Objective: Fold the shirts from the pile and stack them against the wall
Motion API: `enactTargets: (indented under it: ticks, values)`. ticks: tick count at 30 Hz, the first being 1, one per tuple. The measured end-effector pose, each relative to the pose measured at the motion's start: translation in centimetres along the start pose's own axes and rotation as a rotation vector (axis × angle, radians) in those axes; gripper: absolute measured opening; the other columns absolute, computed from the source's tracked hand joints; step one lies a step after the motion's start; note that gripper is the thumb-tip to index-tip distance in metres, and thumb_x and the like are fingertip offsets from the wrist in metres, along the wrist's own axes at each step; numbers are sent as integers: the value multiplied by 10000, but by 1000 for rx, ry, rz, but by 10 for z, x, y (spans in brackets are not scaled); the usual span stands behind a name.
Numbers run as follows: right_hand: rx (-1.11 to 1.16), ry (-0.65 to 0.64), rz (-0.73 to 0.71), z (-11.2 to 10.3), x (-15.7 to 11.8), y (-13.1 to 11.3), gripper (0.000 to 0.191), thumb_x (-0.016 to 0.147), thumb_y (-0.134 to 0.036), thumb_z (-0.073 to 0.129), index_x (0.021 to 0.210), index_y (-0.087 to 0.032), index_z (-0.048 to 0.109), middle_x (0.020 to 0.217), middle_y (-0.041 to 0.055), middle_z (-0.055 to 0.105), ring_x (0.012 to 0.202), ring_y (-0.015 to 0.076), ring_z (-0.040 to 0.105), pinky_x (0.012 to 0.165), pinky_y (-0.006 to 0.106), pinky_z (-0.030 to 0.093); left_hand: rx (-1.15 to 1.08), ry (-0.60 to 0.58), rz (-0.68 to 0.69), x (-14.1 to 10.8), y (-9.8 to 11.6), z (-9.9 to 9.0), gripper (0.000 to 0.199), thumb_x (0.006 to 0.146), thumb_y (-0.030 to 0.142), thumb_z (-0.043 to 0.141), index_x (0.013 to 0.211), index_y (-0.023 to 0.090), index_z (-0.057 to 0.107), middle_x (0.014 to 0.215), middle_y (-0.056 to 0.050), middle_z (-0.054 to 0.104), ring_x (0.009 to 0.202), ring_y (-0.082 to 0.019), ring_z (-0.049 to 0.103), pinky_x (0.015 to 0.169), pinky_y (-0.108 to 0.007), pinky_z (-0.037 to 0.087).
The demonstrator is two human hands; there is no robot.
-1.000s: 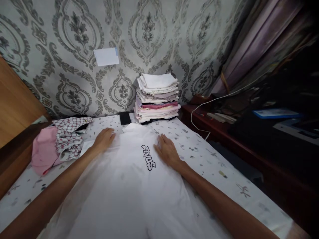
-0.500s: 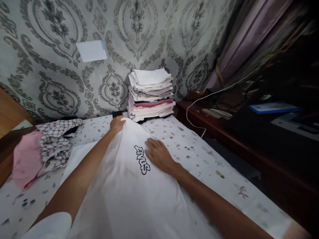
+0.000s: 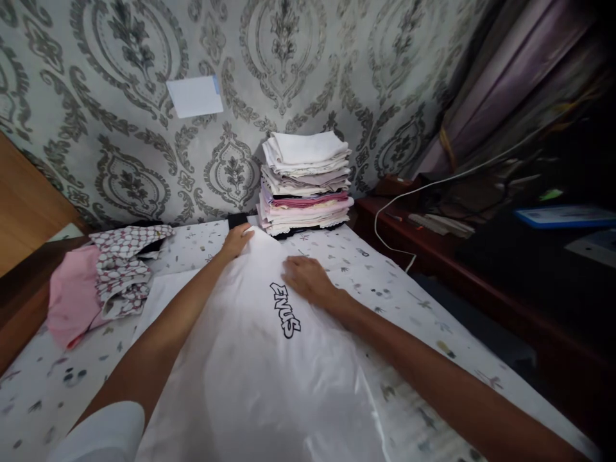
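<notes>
A white T-shirt [image 3: 240,359] with black-outlined lettering stretches from the lower edge of the view up across the bed. At its far end my left hand [image 3: 237,240] pinches the cloth between closed fingers, pulling it into a peak. My right hand [image 3: 308,279] rests at the shirt's right side, just above the lettering. Its fingers look bent but are smeared by motion, so whether they grip the fabric is unclear. Behind the hands stands a stack of folded clothes [image 3: 305,183], white on top with pink and grey layers beneath.
A pink garment [image 3: 72,295] and a patterned garment [image 3: 126,269] lie crumpled at the left. The bed sheet [image 3: 399,308] is white with small prints. To the right, a dark red wooden ledge [image 3: 414,224] carries a white cable [image 3: 433,185]. The patterned wall [image 3: 235,147] rises behind.
The whole view has shifted, so things sit farther right. My left hand keeps its pinch on the shirt. My right hand has slid slightly toward the shirt's far end, its fingers less spread.
</notes>
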State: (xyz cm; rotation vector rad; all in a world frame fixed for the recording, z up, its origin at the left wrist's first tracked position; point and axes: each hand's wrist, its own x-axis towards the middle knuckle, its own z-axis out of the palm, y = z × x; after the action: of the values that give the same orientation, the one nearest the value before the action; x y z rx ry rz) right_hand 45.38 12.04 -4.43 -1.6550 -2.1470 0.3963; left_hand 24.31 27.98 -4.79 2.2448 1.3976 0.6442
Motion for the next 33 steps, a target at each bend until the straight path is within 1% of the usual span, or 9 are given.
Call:
enactTargets:
  ticks: [4,7,10,13,17,20,23,28,33]
  values:
    - [162,106,160,-5,53,-2,356,893,-236,625,1228,-120,602,1311,211,614,1240,364,569,1062,535,406,-137,-22,77,-1,7,-7,246,921,333,454,909,140,606,834,-20,622,796,-160,544,701,-245,425]
    - [352,64,220,1,98,-13,537,779,-231,770,1266,-140,563,1094,143,717,901,280,723,784,396,573,-203,-90,124,-7,11,-17,332,936,406,448,933,123,620,806,-12,624,736,-138,544,663,-239,413]
    - [561,-1,262,10,127,-21,363,724,-182,806,1039,-140,630,689,13,695,545,170,669,471,237,494,-241,-154,147,-24,0,-36,427,934,455,440,1099,104,622,908,-33,665,793,-145,582,699,-246,423]
    - [729,18,300,15,134,-20,187,745,-149,773,814,-153,600,514,-52,570,429,106,581,374,166,370,-152,-223,60,-55,-28,-65,503,841,513,573,1184,147,606,991,-58,684,844,-174,605,737,-261,444]
    - [902,53,327,9,124,-18,234,719,-130,776,721,-169,546,509,-63,559,404,80,563,361,149,343,123,-383,-129,-103,-67,-105,430,712,531,669,983,197,664,868,-32,690,803,-197,614,705,-252,431]
    - [992,81,326,0,113,-23,275,692,-137,794,713,-172,521,578,-55,586,454,84,615,376,142,356,262,-442,-154,-131,-77,-127,283,678,454,671,805,202,652,784,-21,684,768,-205,615,679,-248,408]
    - [1050,107,303,-12,100,-29,292,680,-165,807,748,-173,523,664,-50,601,536,89,665,413,136,390,394,-364,-129,-155,-69,-141,181,736,382,591,743,204,621,780,-34,683,780,-219,622,683,-262,400]
    - [1108,99,204,-28,52,-25,437,561,-267,875,697,-200,464,651,-55,564,699,170,721,466,160,418,643,-168,-42,-207,-38,-151,211,886,324,431,913,234,620,987,-61,677,943,-245,630,752,-291,440]
    - [901,-36,51,-22,-27,-8,260,638,-310,782,770,-183,597,857,15,687,744,147,658,635,246,503,747,-220,-10,-261,-22,-137,238,884,183,393,950,242,614,1033,-88,645,945,-253,628,711,-317,467]
